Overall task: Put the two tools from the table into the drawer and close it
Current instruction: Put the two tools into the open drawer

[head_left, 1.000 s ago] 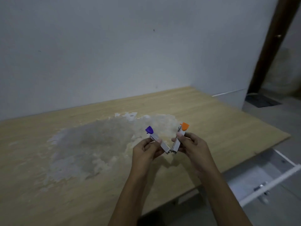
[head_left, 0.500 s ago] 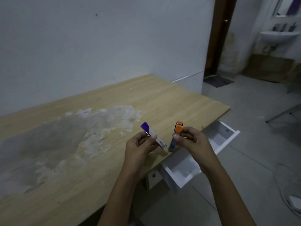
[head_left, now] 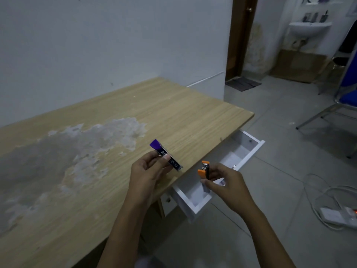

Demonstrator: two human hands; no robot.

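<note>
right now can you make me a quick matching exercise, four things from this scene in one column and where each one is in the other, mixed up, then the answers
Column 1
1. purple stapler
2. orange stapler
3. white drawer
4. power strip

Column 2
a. on the floor tiles at far right
b. held in the left hand, over the table edge
c. pulled open under the table's near right corner
d. held in the right hand, above the drawer

Pairs: 1-b, 2-d, 3-c, 4-a
</note>
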